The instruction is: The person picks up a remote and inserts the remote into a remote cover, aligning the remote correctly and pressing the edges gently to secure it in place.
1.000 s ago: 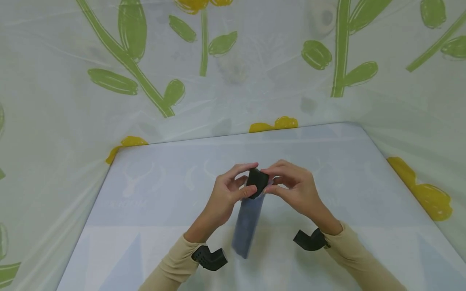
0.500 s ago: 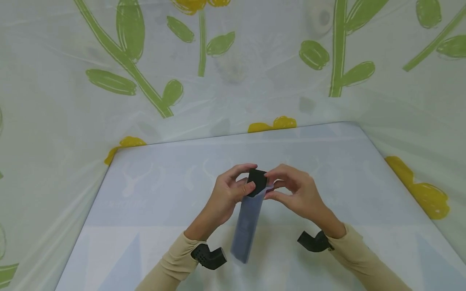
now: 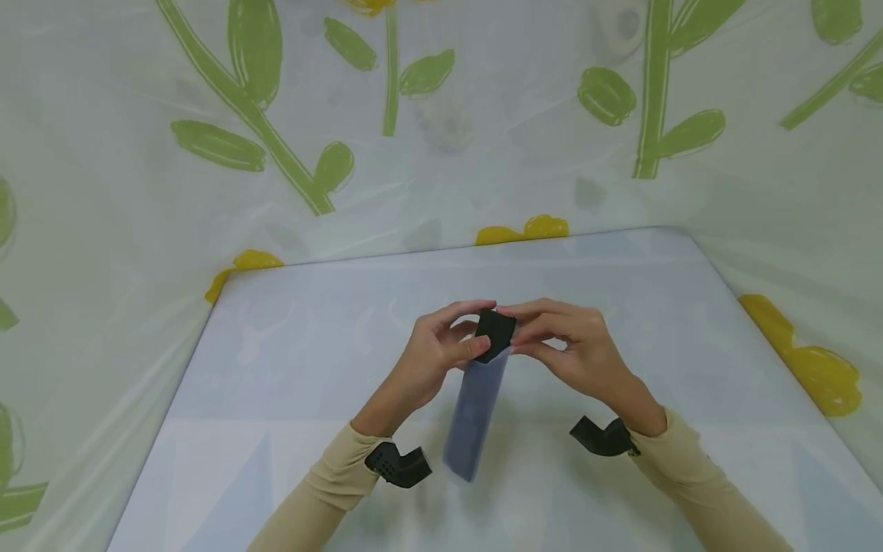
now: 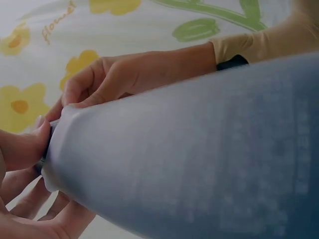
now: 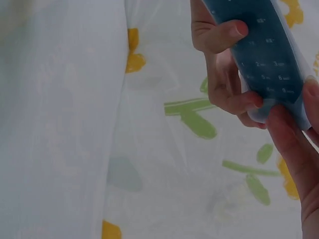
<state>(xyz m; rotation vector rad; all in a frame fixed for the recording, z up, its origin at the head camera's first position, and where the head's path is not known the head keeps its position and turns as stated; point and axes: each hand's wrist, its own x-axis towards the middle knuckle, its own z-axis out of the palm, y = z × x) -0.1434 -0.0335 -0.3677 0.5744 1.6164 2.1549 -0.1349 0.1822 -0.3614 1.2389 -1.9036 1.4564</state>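
— What's changed?
— Little: both hands have drifted slightly up the desk [image 3: 290,368], fingertips closer over the black end.
— And the remote control [image 3: 476,406]?
— In a translucent sleeve, held above mid-desk, long axis running 12 to 6, black tip at 12. Left hand [image 3: 438,356] and right hand [image 3: 576,353] both pinch that tip.
— Surroundings?
— Flowered plastic sheeting [image 3: 276,153] at 12, 3 and 9.

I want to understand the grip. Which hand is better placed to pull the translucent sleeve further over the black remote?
Probably the right hand: its fingertips pinch the sleeve at its open end, where the black remote sticks out. The left hand grips the remote itself and steadies it.
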